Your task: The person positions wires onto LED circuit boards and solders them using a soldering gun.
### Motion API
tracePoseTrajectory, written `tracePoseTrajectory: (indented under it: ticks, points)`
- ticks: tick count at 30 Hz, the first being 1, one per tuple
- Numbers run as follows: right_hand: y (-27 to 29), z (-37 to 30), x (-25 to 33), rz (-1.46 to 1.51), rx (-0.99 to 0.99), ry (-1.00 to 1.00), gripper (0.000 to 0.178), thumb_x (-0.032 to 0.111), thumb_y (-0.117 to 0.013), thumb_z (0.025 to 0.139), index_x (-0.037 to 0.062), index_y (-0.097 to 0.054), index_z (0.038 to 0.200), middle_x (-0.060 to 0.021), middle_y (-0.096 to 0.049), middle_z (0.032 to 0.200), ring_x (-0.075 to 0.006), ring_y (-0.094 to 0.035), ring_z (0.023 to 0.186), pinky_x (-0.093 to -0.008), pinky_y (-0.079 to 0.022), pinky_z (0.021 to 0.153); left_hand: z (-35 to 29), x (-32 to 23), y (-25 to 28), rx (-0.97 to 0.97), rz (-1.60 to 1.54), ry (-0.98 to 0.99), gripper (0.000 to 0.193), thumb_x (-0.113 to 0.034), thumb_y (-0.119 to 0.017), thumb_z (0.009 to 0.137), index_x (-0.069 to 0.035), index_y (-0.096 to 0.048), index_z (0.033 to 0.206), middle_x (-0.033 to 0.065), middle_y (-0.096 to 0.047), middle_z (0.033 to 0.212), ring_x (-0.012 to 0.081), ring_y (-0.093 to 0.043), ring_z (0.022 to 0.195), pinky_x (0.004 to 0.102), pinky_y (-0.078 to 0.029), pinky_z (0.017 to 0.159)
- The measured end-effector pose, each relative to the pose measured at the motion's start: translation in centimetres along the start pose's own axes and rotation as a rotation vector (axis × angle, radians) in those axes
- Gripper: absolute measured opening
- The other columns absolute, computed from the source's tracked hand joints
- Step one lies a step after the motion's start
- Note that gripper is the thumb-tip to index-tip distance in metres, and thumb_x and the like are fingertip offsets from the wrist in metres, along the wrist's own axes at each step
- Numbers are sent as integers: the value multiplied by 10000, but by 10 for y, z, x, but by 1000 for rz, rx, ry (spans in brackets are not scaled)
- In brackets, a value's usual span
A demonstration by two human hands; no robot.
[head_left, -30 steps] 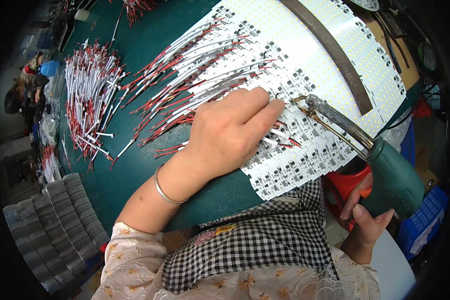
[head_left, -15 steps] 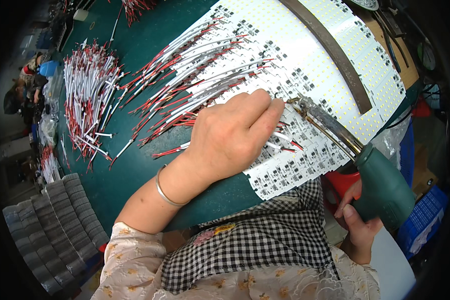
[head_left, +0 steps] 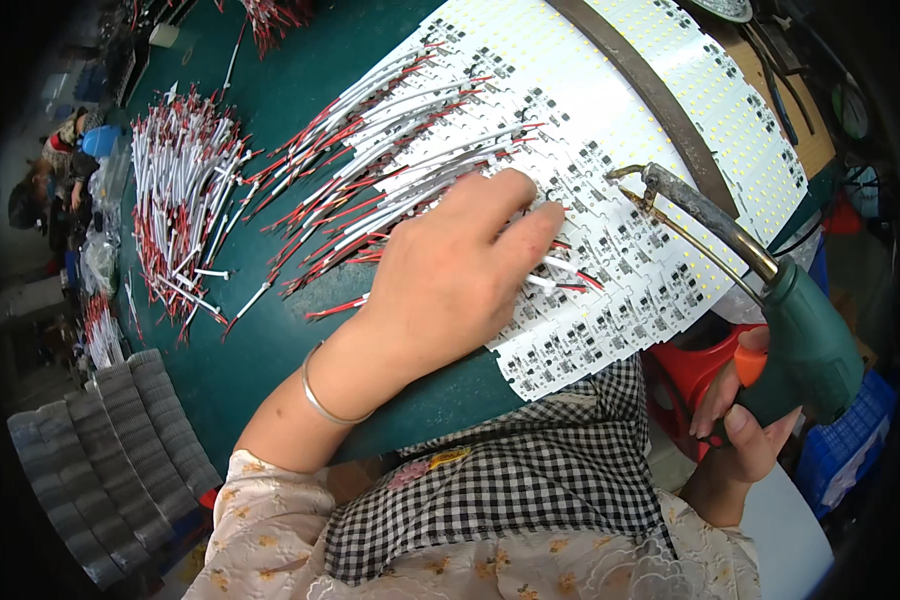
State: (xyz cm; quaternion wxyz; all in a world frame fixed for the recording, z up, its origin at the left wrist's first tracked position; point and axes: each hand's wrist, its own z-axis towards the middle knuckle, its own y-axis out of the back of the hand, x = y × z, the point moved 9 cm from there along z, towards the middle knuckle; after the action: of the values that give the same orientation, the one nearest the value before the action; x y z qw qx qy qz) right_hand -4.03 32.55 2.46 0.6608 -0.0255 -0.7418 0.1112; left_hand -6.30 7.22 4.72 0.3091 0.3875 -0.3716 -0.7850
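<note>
Far left, stacked grey rolls (head_left: 115, 465) sit beside the green table (head_left: 240, 375), and here's a thick heap of red-and-white wires (head_left: 185, 190) on top! Next, wire rows (head_left: 410, 105) fan across onto white circuit boards (head_left: 620, 310). The left hand (head_left: 465, 268) curls over the lowest row, fingertips hidden, so whether they pinch a wire can't be told. A brown bar (head_left: 665, 100) lies across the boards; rightmost, the right hand (head_left: 753, 452), well apart, grips a green soldering gun (head_left: 815, 345), tip over the boards.
</note>
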Motion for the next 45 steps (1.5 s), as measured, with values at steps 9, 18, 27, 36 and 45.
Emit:
tracePoseTrajectory:
  ticks: [9,18,27,36,45]
  points:
    - [9,6,1,19,32,14,666,108,-695,744,-190,-350,1230,-261,-512,1094,-160,-539,495,-258,-486,397,13,-3,21,-36,19,38,315,109,-673,668,14,-576,953,139,-632,896,236,-650,660,311,-518,552]
    - [8,6,0,1,-6,-10,688,66,-691,732,-169,-340,1275,-265,-497,1164,-158,-568,580,-251,-507,441,11,2,4,-159,75,-36,286,-25,-645,689,-47,-633,974,44,-525,722,208,-564,599,331,-455,479]
    - [3,6,-5,9,18,-38,684,42,-690,734,-157,-344,1290,-265,-505,1164,-158,-574,606,-258,-519,451,8,1,7,-207,70,-81,314,-15,-647,657,-36,-661,970,52,-500,690,193,-537,561,319,-426,458]
    - [-1,7,-7,-31,31,-45,665,25,-693,736,-137,-367,1293,-263,-510,1159,-162,-571,627,-260,-524,465,8,5,3,-170,32,-12,291,23,-641,636,-28,-647,923,64,-487,697,208,-542,557,334,-421,440]
    - [-8,10,-9,-156,-55,-11,568,123,-678,755,-135,-387,1168,-186,-530,848,-167,-521,469,-255,-457,386,11,7,3,-162,-17,13,268,35,-642,648,-27,-639,908,69,-491,708,228,-547,562,353,-444,450]
